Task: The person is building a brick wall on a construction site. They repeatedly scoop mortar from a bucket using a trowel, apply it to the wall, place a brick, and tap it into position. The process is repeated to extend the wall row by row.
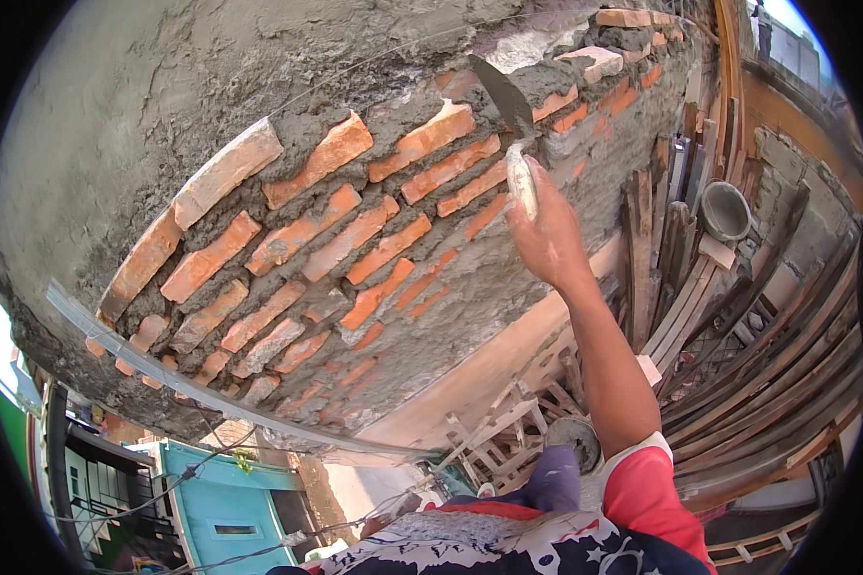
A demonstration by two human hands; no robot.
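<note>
My right hand (548, 228) is closed around the pale handle (522, 182) of a trowel, my arm stretched out toward the brickwork. The trowel's pointed metal blade (505, 96) lies close against the wet mortar near the upper row; whether it touches cannot be made out. Orange bricks (385, 249) run in slanting rows across the wall, with rough grey mortar (297, 144) between them. A paler brick (228, 172) sits at the left end of the top row. A thin string (374, 53) crosses above the bricks. My left hand does not show.
Along the lower left of the brickwork runs a long metal strip (211, 388). Timber planks (767, 383) are stacked at right, beside a round grey bucket (726, 211). Another bucket (573, 436) stands far below near wooden frames (494, 426). Cables (187, 474) hang before a turquoise structure (221, 489).
</note>
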